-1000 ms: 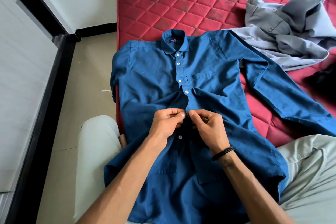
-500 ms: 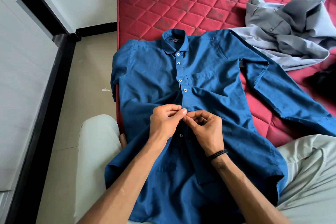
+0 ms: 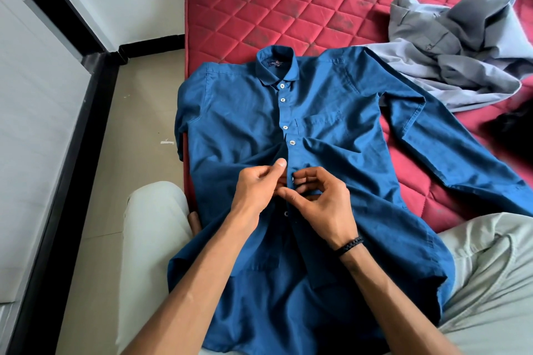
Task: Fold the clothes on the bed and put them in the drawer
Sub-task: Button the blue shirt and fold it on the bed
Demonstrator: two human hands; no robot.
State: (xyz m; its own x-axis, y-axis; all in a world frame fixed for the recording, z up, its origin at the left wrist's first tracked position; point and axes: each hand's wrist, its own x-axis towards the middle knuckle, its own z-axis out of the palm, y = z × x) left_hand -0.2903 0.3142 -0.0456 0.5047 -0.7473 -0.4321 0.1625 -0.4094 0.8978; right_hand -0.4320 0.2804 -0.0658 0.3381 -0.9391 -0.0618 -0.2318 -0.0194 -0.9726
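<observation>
While my left hand (image 3: 256, 190) pinches the button-side edge of the blue shirt (image 3: 245, 112) and my right hand (image 3: 320, 199) pinches the opposite front edge, fingers curled on both, I am working a button (image 3: 293, 179) midway down the front. The shirt lies face up across the near left corner of the bed (image 3: 245, 14), collar away from me, its hem draped over the near edge onto my lap and one sleeve hanging over the left edge.

I judge the main risk is the button slipping back out of its hole if I let go early, or my pulling dragging the shirt further off the bed's edge and creasing it. One lower button (image 3: 286, 213) looks undone yet.

A small label (image 3: 276, 63) sits inside the collar; its writing is too small for me to read. A grey garment (image 3: 450, 46) lies crumpled toward the far right corner.
</observation>
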